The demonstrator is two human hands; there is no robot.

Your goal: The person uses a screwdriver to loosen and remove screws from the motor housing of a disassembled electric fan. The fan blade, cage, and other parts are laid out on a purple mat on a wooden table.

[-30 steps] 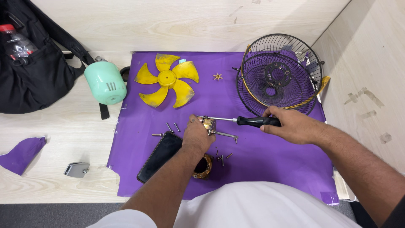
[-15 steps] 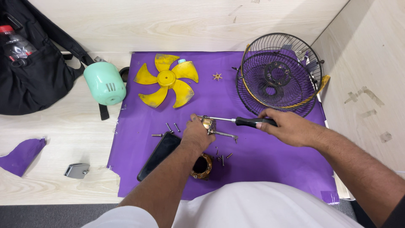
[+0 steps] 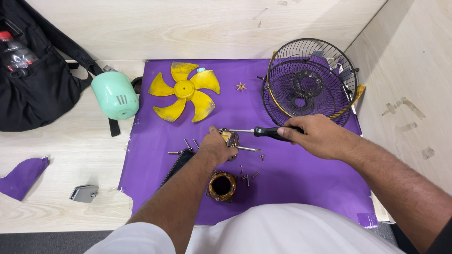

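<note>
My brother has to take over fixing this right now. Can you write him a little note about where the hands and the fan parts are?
Left hand: grips the small metal motor part on the purple sheet.
Right hand: holds the screwdriver, tip at that part.
Done: yellow fan blade, wire grilles, green housing and copper coil lie separate.
Left: loose screws lie around the coil; the motor part is in hand.

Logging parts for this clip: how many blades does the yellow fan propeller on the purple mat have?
5, all on the yellow fan blade lying on the purple mat: one points up, one left, one lower left, one lower right and one right. None looks hidden.
</note>
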